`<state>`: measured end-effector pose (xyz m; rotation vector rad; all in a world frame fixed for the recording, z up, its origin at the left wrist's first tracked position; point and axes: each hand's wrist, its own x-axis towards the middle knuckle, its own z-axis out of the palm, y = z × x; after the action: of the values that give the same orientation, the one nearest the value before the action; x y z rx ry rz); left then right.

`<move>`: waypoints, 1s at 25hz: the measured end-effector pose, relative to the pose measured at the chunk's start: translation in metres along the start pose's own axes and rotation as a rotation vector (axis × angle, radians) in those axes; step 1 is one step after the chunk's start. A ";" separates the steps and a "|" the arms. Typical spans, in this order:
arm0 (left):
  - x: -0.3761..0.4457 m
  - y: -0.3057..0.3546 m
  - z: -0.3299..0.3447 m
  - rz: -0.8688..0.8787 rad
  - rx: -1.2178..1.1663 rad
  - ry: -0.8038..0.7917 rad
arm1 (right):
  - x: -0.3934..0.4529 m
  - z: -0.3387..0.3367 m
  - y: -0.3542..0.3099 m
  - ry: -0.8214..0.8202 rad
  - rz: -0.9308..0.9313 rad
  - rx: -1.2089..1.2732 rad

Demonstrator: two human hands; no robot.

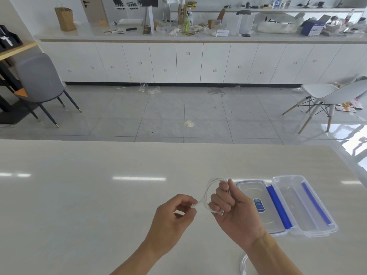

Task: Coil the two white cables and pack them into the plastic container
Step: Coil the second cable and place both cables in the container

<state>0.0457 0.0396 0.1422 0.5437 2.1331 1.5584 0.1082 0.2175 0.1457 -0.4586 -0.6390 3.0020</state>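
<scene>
A white cable (207,190) is wound into a small loop above the table. My right hand (234,211) is closed around one side of the loop, with a USB plug sticking out under its fingers. My left hand (174,215) pinches the cable's other white end between thumb and finger, just left of the loop. A second white cable (243,264) lies on the table near the bottom edge, partly hidden by my right forearm. The clear plastic container (309,207) lies open to the right, its lid (258,207) with blue clips flat beside it.
The pale table (79,195) stretches wide to the left. Beyond its far edge lie a tiled floor, a grey chair (39,82) at left, a white chair (325,96) at right, and a cluttered counter along the wall.
</scene>
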 end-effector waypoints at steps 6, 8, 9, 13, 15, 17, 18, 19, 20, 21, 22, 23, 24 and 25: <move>0.018 0.004 -0.001 -0.414 -0.329 -0.268 | -0.002 0.005 0.010 -0.112 0.155 -0.012; 0.021 0.003 -0.001 -0.463 -0.417 -0.290 | -0.002 0.005 0.012 -0.115 0.174 -0.018; 0.022 0.003 -0.001 -0.489 -0.467 -0.293 | -0.002 0.006 0.012 -0.110 0.177 -0.023; 0.024 0.003 -0.002 -0.530 -0.594 -0.333 | -0.003 0.005 0.009 -0.076 0.166 -0.090; 0.025 0.001 -0.003 -0.528 -0.587 -0.358 | -0.001 0.005 0.009 -0.080 0.159 -0.130; 0.025 -0.001 -0.006 -0.564 -0.632 -0.393 | 0.000 0.005 0.008 -0.077 0.140 -0.187; 0.025 -0.002 -0.007 -0.592 -0.665 -0.403 | 0.001 0.005 0.008 -0.067 0.126 -0.224; 0.024 -0.004 -0.008 -0.623 -0.694 -0.402 | 0.001 0.005 0.008 -0.050 0.112 -0.263; 0.024 -0.006 -0.009 -0.654 -0.720 -0.395 | 0.002 0.004 0.008 -0.035 0.102 -0.299; 0.025 -0.008 -0.010 -0.679 -0.747 -0.386 | 0.002 0.004 0.009 -0.026 0.099 -0.324; 0.026 -0.009 -0.011 -0.693 -0.772 -0.375 | 0.002 0.003 0.010 -0.023 0.104 -0.335; 0.027 -0.010 -0.011 -0.699 -0.790 -0.364 | 0.002 0.002 0.012 -0.023 0.116 -0.333; 0.029 -0.010 -0.012 -0.702 -0.802 -0.360 | 0.002 0.001 0.014 -0.023 0.129 -0.321; 0.029 -0.010 -0.011 -0.706 -0.807 -0.368 | 0.001 -0.001 0.015 -0.024 0.138 -0.305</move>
<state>0.0146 0.0440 0.1317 -0.1822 1.0797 1.5455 0.1075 0.2043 0.1385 -0.4973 -1.1196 3.0496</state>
